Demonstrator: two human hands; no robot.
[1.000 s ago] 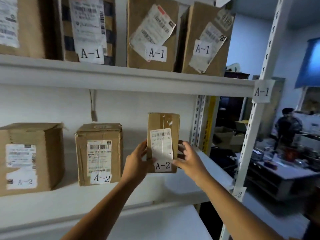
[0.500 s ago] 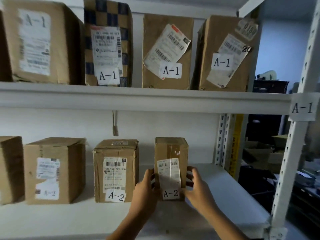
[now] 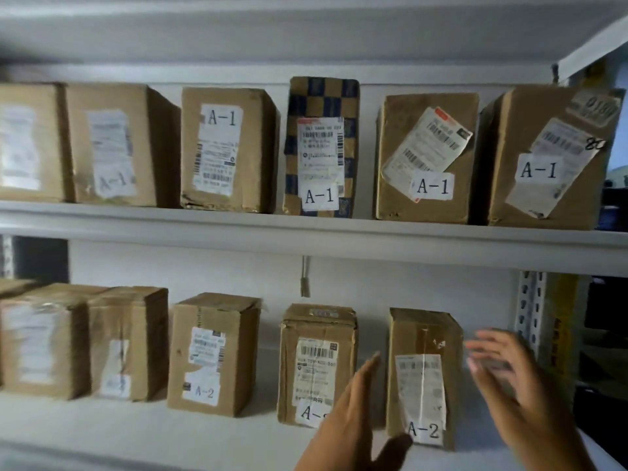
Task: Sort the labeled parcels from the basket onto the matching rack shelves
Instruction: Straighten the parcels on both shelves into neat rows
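Both hands are coming off the A-2 parcel (image 3: 423,375), where half a second ago they were clasping its sides. We are now seeing the left hand (image 3: 350,423) flat, fingers straight and together, just left of the parcel; the right hand (image 3: 509,379) is spread, blurred, just right of it, holding nothing. The parcel is standing upright on the lower shelf (image 3: 136,426), at the right end of its row, beside another A-2 box (image 3: 317,363).

We are judging it light: a small, narrow carton, stiff-walled, corners a little crushed, tape and a creased label on the front. The paper label is looking slick, so we are favouring a two-sided clasp on the bare cardboard flanks, low down.
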